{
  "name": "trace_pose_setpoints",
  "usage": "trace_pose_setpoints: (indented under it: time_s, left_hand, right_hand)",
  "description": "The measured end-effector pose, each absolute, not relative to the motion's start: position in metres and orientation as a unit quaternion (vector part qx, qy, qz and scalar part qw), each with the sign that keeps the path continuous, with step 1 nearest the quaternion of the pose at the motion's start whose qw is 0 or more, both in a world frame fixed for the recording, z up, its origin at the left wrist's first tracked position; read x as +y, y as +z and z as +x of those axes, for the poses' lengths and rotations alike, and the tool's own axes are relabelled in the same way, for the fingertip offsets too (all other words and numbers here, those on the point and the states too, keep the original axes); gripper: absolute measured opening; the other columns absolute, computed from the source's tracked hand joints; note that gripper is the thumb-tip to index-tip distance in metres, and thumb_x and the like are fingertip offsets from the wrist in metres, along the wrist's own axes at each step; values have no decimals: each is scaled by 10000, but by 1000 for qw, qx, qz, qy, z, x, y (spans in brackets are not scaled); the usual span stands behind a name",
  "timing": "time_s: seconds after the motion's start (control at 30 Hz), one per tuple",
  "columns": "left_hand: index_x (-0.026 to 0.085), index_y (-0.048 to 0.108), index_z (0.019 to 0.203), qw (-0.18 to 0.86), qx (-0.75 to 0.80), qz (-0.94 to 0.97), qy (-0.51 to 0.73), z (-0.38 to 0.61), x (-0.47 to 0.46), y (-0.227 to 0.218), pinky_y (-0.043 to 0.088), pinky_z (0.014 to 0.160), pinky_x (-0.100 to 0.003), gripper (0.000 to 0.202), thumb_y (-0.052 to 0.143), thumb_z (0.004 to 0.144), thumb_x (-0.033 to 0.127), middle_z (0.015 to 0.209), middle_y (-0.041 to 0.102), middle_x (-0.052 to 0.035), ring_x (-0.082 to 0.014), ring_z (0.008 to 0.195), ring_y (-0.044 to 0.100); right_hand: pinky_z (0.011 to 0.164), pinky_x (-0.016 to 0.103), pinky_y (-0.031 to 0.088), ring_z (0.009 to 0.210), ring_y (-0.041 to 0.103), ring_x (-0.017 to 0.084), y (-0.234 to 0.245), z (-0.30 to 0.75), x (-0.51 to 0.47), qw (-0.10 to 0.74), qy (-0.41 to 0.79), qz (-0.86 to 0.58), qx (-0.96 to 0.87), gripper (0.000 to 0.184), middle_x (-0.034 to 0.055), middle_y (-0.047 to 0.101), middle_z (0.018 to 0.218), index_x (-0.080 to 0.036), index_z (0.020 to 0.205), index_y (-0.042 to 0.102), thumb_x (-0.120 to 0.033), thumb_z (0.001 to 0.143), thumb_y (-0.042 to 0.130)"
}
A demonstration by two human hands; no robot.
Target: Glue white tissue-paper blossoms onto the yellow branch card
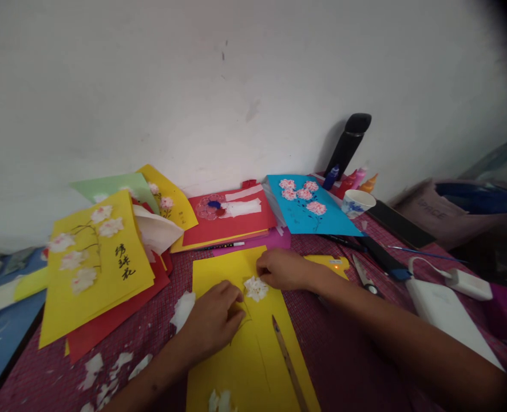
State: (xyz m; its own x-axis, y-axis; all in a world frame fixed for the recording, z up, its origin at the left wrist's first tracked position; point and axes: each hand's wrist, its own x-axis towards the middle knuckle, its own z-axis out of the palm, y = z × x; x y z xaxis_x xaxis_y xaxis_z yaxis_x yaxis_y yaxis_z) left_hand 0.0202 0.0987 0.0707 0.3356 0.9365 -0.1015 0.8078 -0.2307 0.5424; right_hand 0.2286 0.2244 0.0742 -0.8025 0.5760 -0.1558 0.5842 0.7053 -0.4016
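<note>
On a yellow sheet of paper (pixel 240 377) lies a small ruffled white paper flower (pixel 256 288), beside thin drawn stem lines. My right hand (pixel 279 268) is at the flower's right edge, its fingers curled and closed on it; the fingertips are partly hidden. To the flower's left, my left hand (pixel 213 317) rests on the sheet, thumb and forefinger apart with nothing seen between them. A brown pencil (pixel 288 360) lies across the sheet below the flower. Bits of white paper (pixel 220 401) sit at the sheet's near edge.
Finished yellow flower cards (pixel 107 246) are stacked at left, with torn paper scraps (pixel 92 369) before them. Behind stand a red sheet (pixel 253 223) and a blue flower card (pixel 309 203). Rightward are a paper cup (pixel 358 202), scissors (pixel 366 280) and a white power bank (pixel 451 320).
</note>
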Motion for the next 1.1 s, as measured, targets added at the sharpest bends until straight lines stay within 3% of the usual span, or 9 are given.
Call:
trace_pose_setpoints:
  time_s: [0.67,0.8,0.9,1.0,1.1]
  left_hand:
    - [211,548,934,256,567,774,120,21,99,72,436,790,-349,113,549,822,192,949,578,-35,-212,902,550]
    - [212,550,944,256,567,774,118,21,98,73,447,794,-349,127,553,820,185,957,584,-36,-213,908,559]
    - [225,558,1031,252,565,776,120,21,100,74,458,815,-355,192,545,842,193,1002,583,-41,-209,919,568]
    - [257,518,1222,228,547,796,121,23,102,78,468,848,-370,333,528,889,253,1088,555,-61,-216,956,563]
    - [269,503,1286,188,530,821,100,30,105,83,472,868,-393,395,544,898,330,1119,524,-84,-243,992,545]
  right_hand:
    - [652,242,399,840,672,186,70,227,221,-11,-230,323,918,191,18,761,913,-249,919,759,-224,812,603]
    - [770,252,437,970,676,202,75,235,222,-36,-242,322,915,325,37,755,1071,-240,1087,736,-159,824,564]
    - [827,287,442,1039,663,232,91,249,216,-74,-216,379,897,390,68,730,1164,-213,1187,695,-143,848,516]
    - [819,286,439,1003,664,227,111,266,198,-86,-212,399,888,326,81,740,1109,-196,1133,708,-172,892,489]
    - [794,275,432,944,664,206,124,278,173,-80,-225,403,884,292,70,745,1019,-208,1070,714,-167,912,472]
